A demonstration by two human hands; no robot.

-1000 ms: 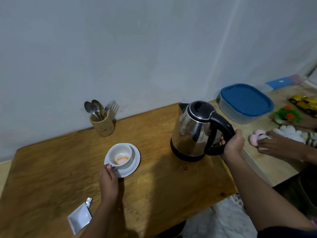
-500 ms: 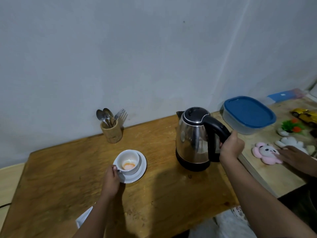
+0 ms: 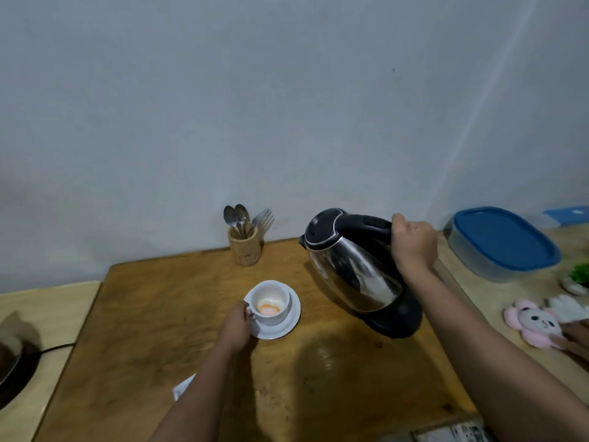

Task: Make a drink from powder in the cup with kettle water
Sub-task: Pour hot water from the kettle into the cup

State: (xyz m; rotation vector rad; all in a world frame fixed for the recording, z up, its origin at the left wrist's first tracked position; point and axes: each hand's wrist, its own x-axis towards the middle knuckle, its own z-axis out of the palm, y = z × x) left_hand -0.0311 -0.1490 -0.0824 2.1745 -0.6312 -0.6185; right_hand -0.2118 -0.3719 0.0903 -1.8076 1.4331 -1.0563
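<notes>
A white cup [image 3: 271, 301] with orange powder in its bottom stands on a white saucer [image 3: 288, 323] on the wooden table [image 3: 159, 314]. My left hand [image 3: 237, 327] grips the cup's handle on its left side. To the right, my right hand [image 3: 412, 245] is closed around the black handle of a steel kettle [image 3: 353, 272]. The kettle is lifted off the table and tilted to the left, spout toward the cup. No water is seen leaving the spout.
A wooden holder [image 3: 245, 247] with spoons and a fork stands by the wall behind the cup. A torn sachet [image 3: 183, 389] lies near my left arm. On the right table are a blue-lidded container [image 3: 503, 242], a pink plush toy [image 3: 532, 323] and another person's hand [image 3: 577, 336].
My right hand has lifted the kettle from the table and tipped it left toward the cup. My left hand stays on the cup handle. The view has tilted upward.
</notes>
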